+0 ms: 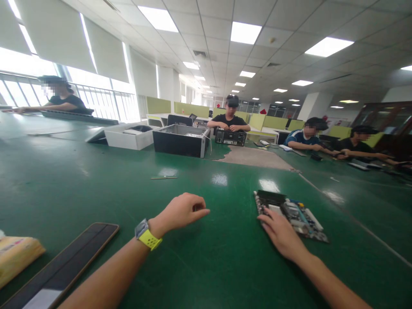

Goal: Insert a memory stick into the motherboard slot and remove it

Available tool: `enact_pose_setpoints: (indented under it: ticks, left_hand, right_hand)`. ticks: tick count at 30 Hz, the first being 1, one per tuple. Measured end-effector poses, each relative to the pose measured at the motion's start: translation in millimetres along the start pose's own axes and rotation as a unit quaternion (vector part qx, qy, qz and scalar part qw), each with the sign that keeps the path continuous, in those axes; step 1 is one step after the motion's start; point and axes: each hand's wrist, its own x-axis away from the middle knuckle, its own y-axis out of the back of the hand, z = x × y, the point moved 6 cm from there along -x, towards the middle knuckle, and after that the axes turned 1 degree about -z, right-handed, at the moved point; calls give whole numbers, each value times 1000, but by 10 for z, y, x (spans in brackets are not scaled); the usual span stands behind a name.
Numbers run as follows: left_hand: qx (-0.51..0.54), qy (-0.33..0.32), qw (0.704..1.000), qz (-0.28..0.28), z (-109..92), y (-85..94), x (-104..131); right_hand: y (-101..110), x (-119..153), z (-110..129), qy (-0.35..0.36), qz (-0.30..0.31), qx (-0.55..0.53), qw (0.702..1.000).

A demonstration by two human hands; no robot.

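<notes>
The right hand [280, 234], fingers a bit spread, touches the motherboard [300, 218] just in front of it. The left hand [180, 211] curls loosely, thumb apart, with the green table [222, 262] below it.

Yellow packet [19, 258] lies left; white box [127, 141] stands beyond.

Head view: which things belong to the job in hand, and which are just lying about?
Apparently in the job:
circuit board, with the right hand at its left edge

Apparently just lying about:
dark tan-rimmed slab
yellow packet
thin strip

Unclear: open black case, away from both hands.
</notes>
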Motion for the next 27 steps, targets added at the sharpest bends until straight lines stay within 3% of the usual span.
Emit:
enact_pose_setpoints:
  ticks: [3, 6, 8, 11, 15, 18, 20, 23, 26, 27]
  left_hand:
    - [-3, 5, 1000, -2, 1, 24, 3]
    - [-6, 10, 1000, 1, 26, 30, 8]
    - [-6, 11, 1000, 5, 47, 35, 16]
    - [-3, 13, 1000, 1, 68, 57, 27]
    - [6, 11, 1000, -4, 64, 71, 30]
    - [6, 10, 1000, -2, 60, 63, 29]
    - [3, 10, 1000, -1, 63, 56, 26]
    - [3, 12, 1000, 6, 74, 34, 17]
    - [-2, 17, 1000, 15, 92, -6, 9]
    - [-3, 17, 1000, 21, 96, -27, 8]
  right_hand:
    - [-16, 9, -1224, -165, -12, 62, 984]
    - [-48, 127, -2043, -273, 6, 68, 960]
    - [-60, 171, -2309, -315, 21, 69, 946]
    - [-75, 157, -2367, -340, 30, 70, 937]
    - [-59, 140, -2000, -319, 12, 70, 945]
    - [27, 229, -1439, -270, -13, 54, 961]
    - [106, 330, -927, -208, -21, 25, 978]
    - [173, 496, 15, -40, -8, -41, 998]
    - [110, 691, 1026, 193, 16, -95, 977]
    - [78, 753, 1300, 239, 8, -111, 965]
